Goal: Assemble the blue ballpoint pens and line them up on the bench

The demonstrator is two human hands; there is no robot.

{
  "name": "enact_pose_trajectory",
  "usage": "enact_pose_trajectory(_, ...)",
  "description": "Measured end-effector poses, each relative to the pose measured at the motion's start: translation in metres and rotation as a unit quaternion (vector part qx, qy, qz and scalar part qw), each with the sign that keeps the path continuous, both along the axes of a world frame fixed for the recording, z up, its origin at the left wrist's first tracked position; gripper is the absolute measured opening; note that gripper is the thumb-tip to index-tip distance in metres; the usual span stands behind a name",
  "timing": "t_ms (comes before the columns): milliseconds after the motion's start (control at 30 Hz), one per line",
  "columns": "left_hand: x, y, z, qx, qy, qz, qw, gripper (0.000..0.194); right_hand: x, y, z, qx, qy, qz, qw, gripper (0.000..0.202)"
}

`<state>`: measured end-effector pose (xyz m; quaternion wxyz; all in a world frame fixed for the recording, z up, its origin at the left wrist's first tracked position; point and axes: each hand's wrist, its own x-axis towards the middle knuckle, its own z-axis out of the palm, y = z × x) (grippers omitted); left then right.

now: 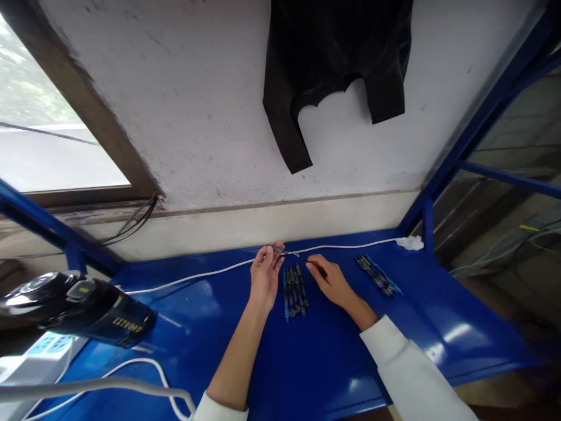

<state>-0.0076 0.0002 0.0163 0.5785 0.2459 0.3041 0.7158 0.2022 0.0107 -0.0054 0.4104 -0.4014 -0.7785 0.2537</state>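
My left hand (265, 273) pinches a grey pen part (277, 249) between thumb and fingers, above the back of the blue table (210, 345). From it a thin pale section points toward my right hand (332, 282). That hand is closed on a slim dark pen piece (312, 262), mostly covered by the fingers. Whether the two pieces touch is too small to tell. Just below and between the hands lies a row of several pens (295, 292), dark and clear with blue parts. A second group of pens (377, 276) lies at a slant farther right.
A black bottle (105, 313) stands at the left beside a white power strip (52, 351). One white cable (205, 273) runs along the table's back; another curls at front left. Crumpled white tissue (411, 242) sits at back right. Dark clothing (333, 52) hangs on the wall.
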Motion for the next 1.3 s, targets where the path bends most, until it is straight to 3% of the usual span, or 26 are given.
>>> enact_pose_trajectory(667,0.003,0.001,-0.002,0.006,0.006,0.002,1.0,0.041,-0.001,0.001,0.0,0.002,-0.026,-0.002,1.0,0.03)
enact_pose_trajectory(800,0.005,0.001,-0.005,0.013,0.053,0.003,0.999,0.04,-0.001,0.002,-0.001,0.002,-0.024,-0.002,1.0,0.027)
enact_pose_trajectory(1033,0.012,-0.003,-0.007,0.045,0.22,-0.03,0.974,0.045,-0.001,0.005,-0.005,0.007,-0.023,-0.002,1.0,0.026)
enact_pose_trajectory(1167,0.018,-0.005,-0.007,0.054,0.227,-0.058,0.971,0.039,-0.002,0.005,-0.006,0.01,-0.022,0.01,1.0,0.025)
enact_pose_trajectory(1300,0.016,-0.002,-0.01,0.042,0.203,-0.023,0.978,0.037,-0.002,0.005,-0.01,-0.008,-0.007,0.007,1.0,0.02)
